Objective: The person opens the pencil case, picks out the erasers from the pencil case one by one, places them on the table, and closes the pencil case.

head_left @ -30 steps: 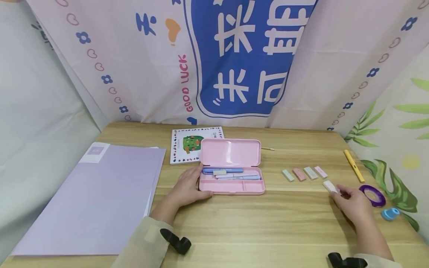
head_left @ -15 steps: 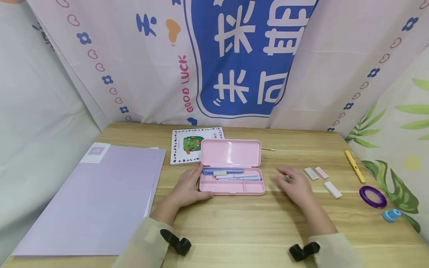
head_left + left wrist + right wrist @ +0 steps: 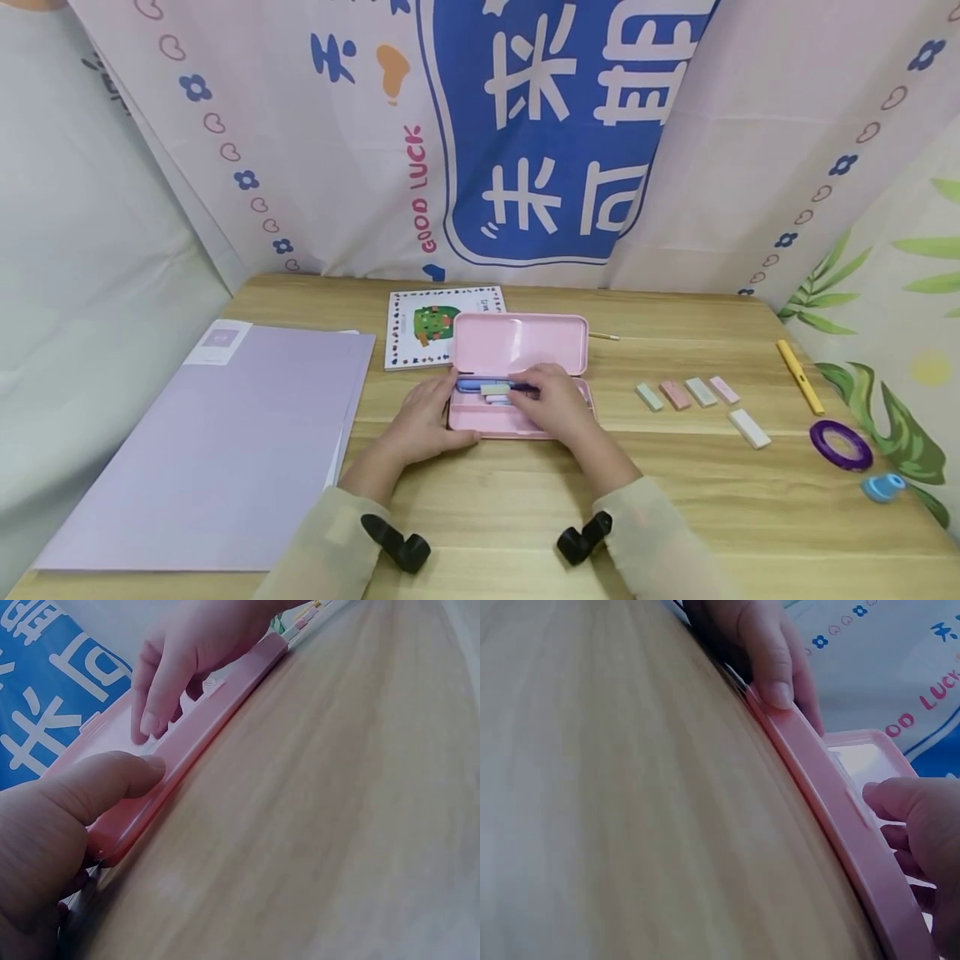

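Our right hand [image 3: 551,400] has come across from the right side of the tabletop [image 3: 675,500], where a second ago it hovered by the white eraser [image 3: 748,427], and now sits over the open tray of the pink pencil case [image 3: 517,346]. Its fingers are bent down into the tray among the pens [image 3: 472,384]; we cannot tell whether they pinch anything. In the left wrist view those fingers [image 3: 154,697] dip just behind the case's front rim.

Our left hand [image 3: 427,417] has not moved: it holds the case's left end, thumb [image 3: 769,652] pressed on the front edge, steadying it.

The case lies mid-tabletop, lid up. The row of four pastel erasers [image 3: 686,393] to its right looks complete, as it did a second ago, and the white one lies apart, so we judge nothing has been carried over.

Farther out lie a lilac folder [image 3: 217,450], a notebook [image 3: 435,325], a yellow pen [image 3: 799,388] and a purple tape roll [image 3: 840,443].
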Tool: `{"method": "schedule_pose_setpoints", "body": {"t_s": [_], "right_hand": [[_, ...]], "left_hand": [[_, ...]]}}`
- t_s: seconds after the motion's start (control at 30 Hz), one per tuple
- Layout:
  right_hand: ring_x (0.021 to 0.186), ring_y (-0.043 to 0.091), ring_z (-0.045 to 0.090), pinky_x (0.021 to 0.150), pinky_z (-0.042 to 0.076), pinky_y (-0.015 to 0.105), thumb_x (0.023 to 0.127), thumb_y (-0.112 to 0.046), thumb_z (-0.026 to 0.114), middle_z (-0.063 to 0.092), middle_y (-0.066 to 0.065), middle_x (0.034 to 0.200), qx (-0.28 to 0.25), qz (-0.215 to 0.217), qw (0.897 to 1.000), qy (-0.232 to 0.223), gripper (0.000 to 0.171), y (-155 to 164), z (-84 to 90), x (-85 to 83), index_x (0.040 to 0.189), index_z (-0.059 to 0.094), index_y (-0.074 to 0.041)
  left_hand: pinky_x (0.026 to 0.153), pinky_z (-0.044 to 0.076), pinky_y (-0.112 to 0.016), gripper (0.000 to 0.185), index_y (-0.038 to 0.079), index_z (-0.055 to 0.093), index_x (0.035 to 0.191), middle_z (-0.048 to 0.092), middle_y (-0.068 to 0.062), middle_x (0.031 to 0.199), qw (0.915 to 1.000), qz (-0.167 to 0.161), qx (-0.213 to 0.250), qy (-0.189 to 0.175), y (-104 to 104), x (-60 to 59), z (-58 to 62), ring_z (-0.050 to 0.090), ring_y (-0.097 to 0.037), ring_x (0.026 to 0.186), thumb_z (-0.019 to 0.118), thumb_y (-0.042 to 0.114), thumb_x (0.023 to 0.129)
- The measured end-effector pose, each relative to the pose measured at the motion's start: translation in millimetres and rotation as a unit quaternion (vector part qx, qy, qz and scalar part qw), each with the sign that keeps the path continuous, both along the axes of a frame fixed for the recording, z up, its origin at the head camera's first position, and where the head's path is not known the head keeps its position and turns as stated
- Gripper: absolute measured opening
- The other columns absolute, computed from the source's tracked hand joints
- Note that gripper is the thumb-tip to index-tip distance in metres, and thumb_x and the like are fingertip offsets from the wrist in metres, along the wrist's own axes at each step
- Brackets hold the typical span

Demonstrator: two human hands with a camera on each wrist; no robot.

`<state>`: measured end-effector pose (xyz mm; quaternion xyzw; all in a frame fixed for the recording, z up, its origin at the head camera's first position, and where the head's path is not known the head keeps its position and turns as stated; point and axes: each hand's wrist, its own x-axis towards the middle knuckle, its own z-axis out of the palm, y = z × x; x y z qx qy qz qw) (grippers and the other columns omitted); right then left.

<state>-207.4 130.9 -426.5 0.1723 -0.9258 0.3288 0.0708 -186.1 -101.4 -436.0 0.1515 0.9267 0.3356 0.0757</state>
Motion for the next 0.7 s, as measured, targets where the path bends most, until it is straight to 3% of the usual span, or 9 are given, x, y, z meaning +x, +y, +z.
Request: {"method": "schedule_pose_setpoints", "body": {"t_s": [0.2, 0.57, 0.7], "right_hand": [[0.104, 0.026, 0.059, 0.094, 0.049, 0.041, 0.086, -0.023, 0.073, 0.070, 0.006, 0.100, 0.029, 0.005, 1.000, 0.001, 0.023, -9.3, -1.2, -1.2, 0.106, 0.077, -0.011], [0.109, 0.026, 0.061, 0.100, 0.049, 0.042, 0.086, -0.019, 0.073, 0.072, 0.007, 0.106, 0.002, 0.007, 1.000, -0.025, 0.012, -12.0, 0.5, -1.5, 0.095, 0.074, -0.012], [0.108, 0.027, 0.061, 0.100, 0.049, 0.042, 0.087, -0.018, 0.073, 0.072, 0.008, 0.106, 0.016, 0.020, 0.999, -0.021, 0.017, -13.1, 0.8, -2.4, 0.102, 0.075, -0.010]], "left_hand": [[0.124, 0.014, -0.052, 0.109, 0.005, 0.020, 0.156, 0.033, -0.016, 0.158, 1.0000, -0.004, -0.001, 0.000, 0.3, 1.3, 1.8, 0.026, -0.035, 0.148, 0.077, 0.050, 0.075], [0.124, 0.015, -0.052, 0.109, 0.004, 0.020, 0.156, 0.033, -0.017, 0.158, 1.0000, -0.006, 0.003, 0.007, -0.2, 1.1, 1.4, 0.027, -0.035, 0.147, 0.078, 0.049, 0.074], [0.124, 0.015, -0.052, 0.109, 0.005, 0.021, 0.156, 0.033, -0.017, 0.158, 1.0000, -0.005, 0.003, 0.004, -0.3, 1.0, 1.1, 0.026, -0.035, 0.147, 0.077, 0.050, 0.074]]}}
